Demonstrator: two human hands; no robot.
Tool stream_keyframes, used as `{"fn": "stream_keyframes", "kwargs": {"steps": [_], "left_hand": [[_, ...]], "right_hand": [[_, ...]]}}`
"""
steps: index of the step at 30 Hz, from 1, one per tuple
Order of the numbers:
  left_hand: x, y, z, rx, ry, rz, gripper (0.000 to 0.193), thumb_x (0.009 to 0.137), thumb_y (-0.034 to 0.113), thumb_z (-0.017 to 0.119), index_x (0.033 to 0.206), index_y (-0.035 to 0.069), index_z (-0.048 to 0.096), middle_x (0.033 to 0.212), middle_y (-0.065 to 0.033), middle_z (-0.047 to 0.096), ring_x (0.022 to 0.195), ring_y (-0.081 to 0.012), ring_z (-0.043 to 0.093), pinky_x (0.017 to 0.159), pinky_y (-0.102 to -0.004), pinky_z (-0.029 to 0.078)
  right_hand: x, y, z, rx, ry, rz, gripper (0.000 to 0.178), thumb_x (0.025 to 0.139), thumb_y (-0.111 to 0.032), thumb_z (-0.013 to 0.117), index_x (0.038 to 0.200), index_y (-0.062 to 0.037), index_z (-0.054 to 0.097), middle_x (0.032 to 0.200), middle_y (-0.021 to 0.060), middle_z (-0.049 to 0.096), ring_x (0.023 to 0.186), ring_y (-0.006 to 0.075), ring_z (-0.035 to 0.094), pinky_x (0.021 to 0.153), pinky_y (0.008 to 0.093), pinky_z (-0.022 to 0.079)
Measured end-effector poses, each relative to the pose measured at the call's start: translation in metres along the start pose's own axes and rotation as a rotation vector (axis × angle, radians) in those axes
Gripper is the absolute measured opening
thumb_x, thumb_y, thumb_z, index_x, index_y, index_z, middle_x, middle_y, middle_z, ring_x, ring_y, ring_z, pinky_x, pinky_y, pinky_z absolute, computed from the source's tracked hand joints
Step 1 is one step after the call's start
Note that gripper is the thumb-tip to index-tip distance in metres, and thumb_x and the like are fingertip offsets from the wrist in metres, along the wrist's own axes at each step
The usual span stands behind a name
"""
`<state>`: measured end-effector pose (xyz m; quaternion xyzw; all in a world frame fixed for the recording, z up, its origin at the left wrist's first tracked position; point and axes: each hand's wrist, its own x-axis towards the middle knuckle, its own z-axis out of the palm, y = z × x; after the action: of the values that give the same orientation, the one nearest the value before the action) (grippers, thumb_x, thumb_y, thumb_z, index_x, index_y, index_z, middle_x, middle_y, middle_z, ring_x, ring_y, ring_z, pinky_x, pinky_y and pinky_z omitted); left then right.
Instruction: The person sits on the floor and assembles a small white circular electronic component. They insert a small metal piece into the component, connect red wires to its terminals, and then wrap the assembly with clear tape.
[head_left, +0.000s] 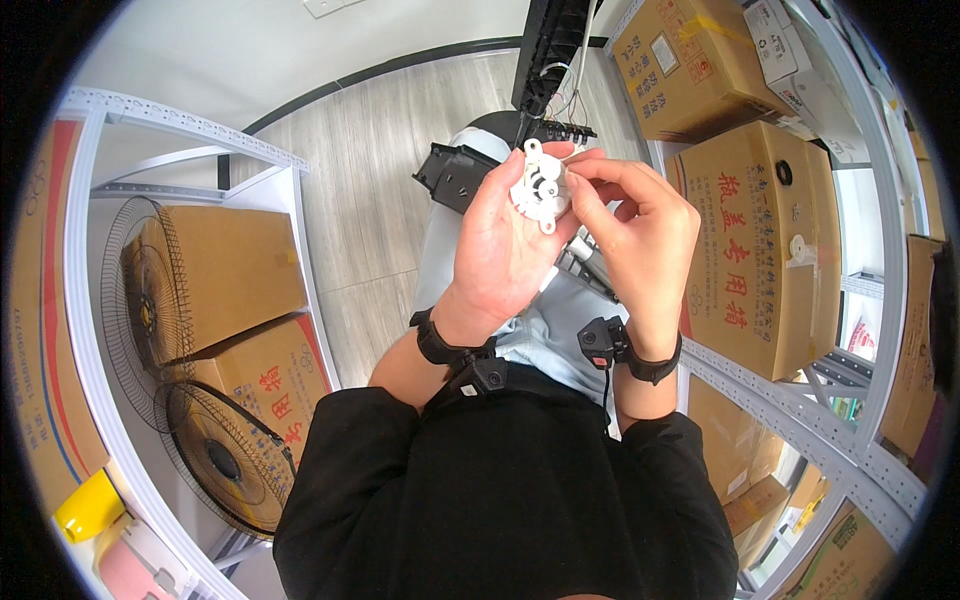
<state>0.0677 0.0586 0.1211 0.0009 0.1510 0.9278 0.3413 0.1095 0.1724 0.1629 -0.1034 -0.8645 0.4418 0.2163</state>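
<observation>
The left hand (497,245) is cupped, palm up, with a small white plastic gear housing (539,187) resting against its fingers, held above the lap. The right hand (640,230) comes in from the other side, its thumb and forefinger pinched narrow on the housing's right edge, so both hands grip the same part. The housing shows a round mounting ear at its top and another at its bottom, with dark openings in its face.

Each wrist carries a black strap with a small black device (600,342) on it; a thin cable hangs from the right one. Below the hands lie light blue trousers (535,330) and black sleeves.

Just beyond the hands, a black plastic part (455,175) rests on the knee, and a tall black panel with loose thin wires (553,50) rises from the grey wood-look floor (350,180).

On the left, a white metal shelf rack (190,135) holds cardboard boxes (225,265) and 2 black wire fan grilles (225,460), with a yellow object (88,508) near its lower corner. On the right, another rack (790,400) carries more brown boxes (760,240).
</observation>
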Motion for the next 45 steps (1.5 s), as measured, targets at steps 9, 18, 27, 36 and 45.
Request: {"fn": "stream_keyframes", "kwargs": {"steps": [9, 18, 27, 36, 45], "left_hand": [[0.001, -0.0007, -0.0028, -0.004, 0.023, -0.009, 0.039, 0.1, 0.031, 0.038, 0.121, 0.0, 0.049, 0.124, -0.0155, 0.055, 0.118, -0.0221, 0.051, 0.106, -0.039, 0.036], [0.0017, -0.0021, -0.0044, -0.006, 0.029, -0.006, 0.041, 0.101, 0.033, 0.036, 0.123, 0.001, 0.049, 0.125, -0.0167, 0.055, 0.117, -0.0228, 0.052, 0.105, -0.039, 0.037], [0.0008, -0.0007, -0.0037, 0.005, 0.016, -0.006, 0.042, 0.101, 0.034, 0.034, 0.124, 0.001, 0.048, 0.127, -0.0184, 0.054, 0.118, -0.0232, 0.051, 0.105, -0.0388, 0.037], [0.0012, -0.0004, -0.0014, 0.035, 0.014, 0.016, 0.043, 0.102, 0.035, 0.035, 0.125, 0.002, 0.048, 0.127, -0.0168, 0.055, 0.117, -0.0216, 0.052, 0.104, -0.0378, 0.038], [0.0038, -0.0018, -0.0051, 0.017, 0.005, 0.005, 0.044, 0.102, 0.035, 0.034, 0.126, 0.001, 0.047, 0.125, -0.0143, 0.056, 0.115, -0.0203, 0.054, 0.103, -0.0372, 0.039]], "right_hand": [[0.0016, 0.003, 0.0015, -0.037, -0.023, -0.079, 0.009, 0.077, -0.008, 0.072, 0.085, -0.0057, 0.069, 0.075, 0.0077, 0.064, 0.062, 0.0182, 0.062, 0.054, 0.028, 0.047], [0.0015, 0.0035, 0.0013, -0.137, -0.032, -0.171, 0.007, 0.078, -0.008, 0.07, 0.084, -0.0066, 0.068, 0.072, 0.0082, 0.063, 0.062, 0.023, 0.063, 0.055, 0.0302, 0.048], [0.0019, 0.0057, 0.0038, -0.17, -0.002, -0.27, 0.008, 0.077, -0.008, 0.07, 0.085, -0.007, 0.068, 0.074, 0.0089, 0.065, 0.064, 0.0258, 0.063, 0.057, 0.0323, 0.049], [0.0011, 0.0052, 0.0076, -0.194, 0.026, -0.29, 0.008, 0.077, -0.008, 0.071, 0.085, -0.007, 0.068, 0.073, 0.0087, 0.065, 0.063, 0.0252, 0.064, 0.056, 0.032, 0.05], [0.0053, 0.0079, 0.0057, -0.154, 0.017, -0.221, 0.008, 0.077, -0.011, 0.071, 0.083, -0.0061, 0.068, 0.073, 0.0092, 0.065, 0.062, 0.0249, 0.064, 0.056, 0.0317, 0.05]]}}
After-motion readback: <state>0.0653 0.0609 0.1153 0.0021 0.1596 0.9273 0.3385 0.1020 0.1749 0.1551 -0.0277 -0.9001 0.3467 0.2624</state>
